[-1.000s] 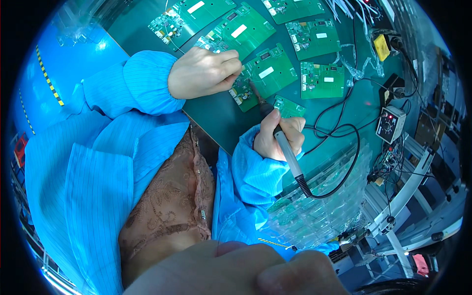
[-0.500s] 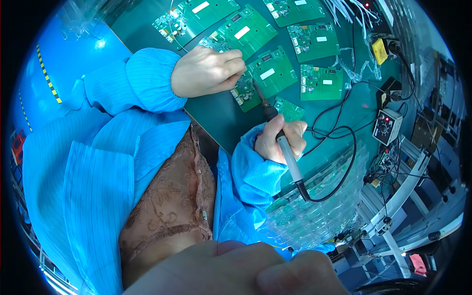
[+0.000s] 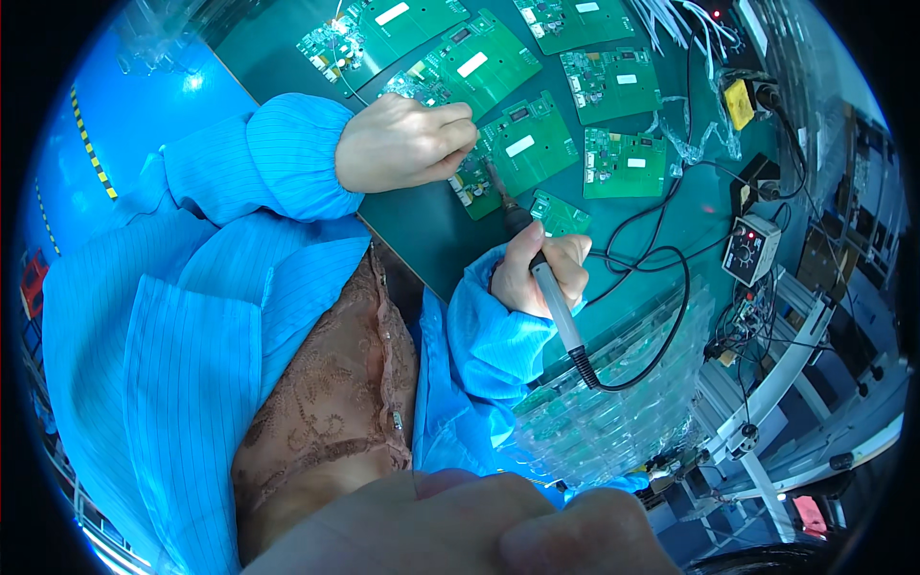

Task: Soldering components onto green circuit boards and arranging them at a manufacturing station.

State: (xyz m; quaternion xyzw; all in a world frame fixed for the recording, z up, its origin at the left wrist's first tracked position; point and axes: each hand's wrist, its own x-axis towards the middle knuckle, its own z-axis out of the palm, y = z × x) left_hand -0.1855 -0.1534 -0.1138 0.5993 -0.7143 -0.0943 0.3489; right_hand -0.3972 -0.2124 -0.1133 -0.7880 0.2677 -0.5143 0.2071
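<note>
My right hand (image 3: 543, 271) is closed around the grey handle of a soldering iron (image 3: 557, 305). The iron's tip points up and left onto the component end of a green circuit board (image 3: 537, 158). Just left of the tip, my left hand (image 3: 407, 144) is closed in a pinch above that board's edge. A thin solder wire (image 3: 356, 94) comes down from the top edge and passes into my left hand; its end is hidden by the fingers. A smaller green board (image 3: 561, 213) lies partly behind my right hand.
Several more green boards (image 3: 484, 62) lie on the green mat (image 3: 412, 230). A control box (image 3: 752, 249) with a red light stands at right, near looping black cables (image 3: 661, 254). Stacked clear plastic trays (image 3: 613, 402) sit at lower right. White wires (image 3: 676, 19) lie at the top.
My right hand and the soldering iron have shifted slightly left and up, the tip staying on the same board. My left hand has hardly moved.
</note>
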